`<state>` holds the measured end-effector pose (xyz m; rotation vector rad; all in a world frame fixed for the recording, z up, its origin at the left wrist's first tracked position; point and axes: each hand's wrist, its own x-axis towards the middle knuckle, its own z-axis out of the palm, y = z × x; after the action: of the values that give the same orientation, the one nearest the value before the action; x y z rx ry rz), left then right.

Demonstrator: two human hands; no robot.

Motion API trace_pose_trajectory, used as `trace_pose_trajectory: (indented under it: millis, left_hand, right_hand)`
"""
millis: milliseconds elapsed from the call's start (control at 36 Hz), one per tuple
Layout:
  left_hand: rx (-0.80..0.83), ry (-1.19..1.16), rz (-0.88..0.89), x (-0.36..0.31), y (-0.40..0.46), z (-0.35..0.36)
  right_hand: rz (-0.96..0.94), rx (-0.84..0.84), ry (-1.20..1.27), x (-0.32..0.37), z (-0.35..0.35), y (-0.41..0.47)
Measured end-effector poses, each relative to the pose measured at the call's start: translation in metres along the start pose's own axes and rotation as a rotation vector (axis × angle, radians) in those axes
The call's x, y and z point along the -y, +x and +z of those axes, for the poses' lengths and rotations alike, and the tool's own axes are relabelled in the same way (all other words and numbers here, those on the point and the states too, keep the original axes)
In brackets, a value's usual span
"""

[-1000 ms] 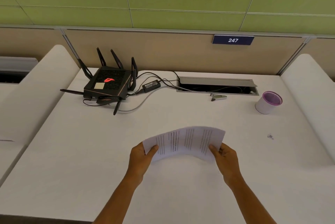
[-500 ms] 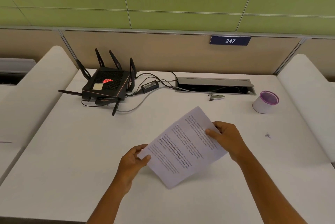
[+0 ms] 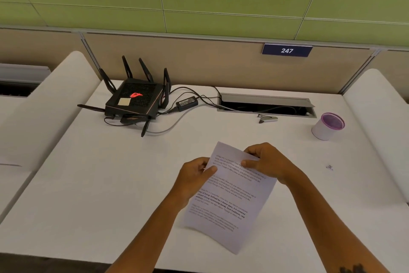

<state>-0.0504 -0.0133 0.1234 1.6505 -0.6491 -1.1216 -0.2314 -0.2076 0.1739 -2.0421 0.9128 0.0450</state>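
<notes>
A printed sheet of paper [image 3: 230, 202] is held above the white desk [image 3: 99, 184], turned lengthwise with its top edge away from me. My left hand [image 3: 194, 177] pinches its left edge near the top, thumb on the printed face. My right hand [image 3: 270, 163] pinches the top right part, thumb on top and fingers curled behind. The lower half of the sheet hangs free towards me.
A black router [image 3: 132, 100] with antennas sits at the back left, with a power adapter [image 3: 187, 102] and cables running to an open cable tray [image 3: 265, 104]. A metal clip [image 3: 268, 119] lies by the tray. A white cup with purple rim [image 3: 328, 126] stands at the right.
The sheet has turned from sideways to lengthwise. My right hand moved up to the top of the sheet and my left hand moved up along its left edge; both hands came closer together.
</notes>
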Motion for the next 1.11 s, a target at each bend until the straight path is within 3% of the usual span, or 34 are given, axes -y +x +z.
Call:
trace_pose_trajectory:
  millis: [417, 694, 889, 972, 1111]
  left_hand:
    - [-0.051, -0.046, -0.092, 0.006, 0.013, 0.029]
    - [-0.183, 0.028, -0.081, 0.014, 0.037, 0.040]
    - [-0.254, 0.011, -0.086, 0.027, 0.059, 0.037]
    - [-0.266, 0.008, -0.100, 0.030, 0.067, 0.036]
    - [-0.266, 0.041, -0.128, 0.035, 0.082, 0.039]
  right_hand:
    - [-0.041, 0.091, -0.099, -0.008, -0.010, 0.019]
    - [-0.009, 0.095, -0.024, -0.031, -0.015, 0.054]
    - [0.165, -0.161, 0.214, -0.071, -0.030, 0.099]
    - [0.199, -0.315, 0.097, -0.102, -0.039, 0.129]
    - [0.196, -0.375, -0.078, -0.134, -0.057, 0.175]
